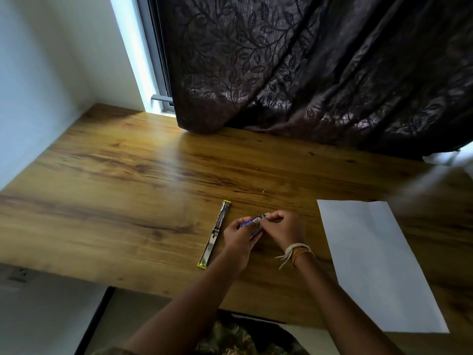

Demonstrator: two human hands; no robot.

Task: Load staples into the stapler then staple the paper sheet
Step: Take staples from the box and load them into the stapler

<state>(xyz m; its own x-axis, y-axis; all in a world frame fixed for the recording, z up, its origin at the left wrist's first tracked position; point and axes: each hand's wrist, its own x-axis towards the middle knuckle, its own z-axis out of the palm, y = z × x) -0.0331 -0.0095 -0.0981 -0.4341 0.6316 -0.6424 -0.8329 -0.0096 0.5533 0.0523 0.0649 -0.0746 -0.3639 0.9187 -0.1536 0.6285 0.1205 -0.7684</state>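
Beside the opened yellow-edged chrome stapler (215, 233), both hands, left (239, 238) and right (284, 228), pinch a small blue staple box (252, 222) (loading pending); the white paper sheet (371, 257) is unstapled.

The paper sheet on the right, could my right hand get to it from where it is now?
Probably yes. The paper sheet lies flat on the table just right of your right hand, nothing between. But both hands hold a small blue box, so free it first.

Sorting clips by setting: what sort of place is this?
Likely a home room with a desk by a window: wooden tabletop, dark leaf-patterned curtain, window frame beside a white wall.
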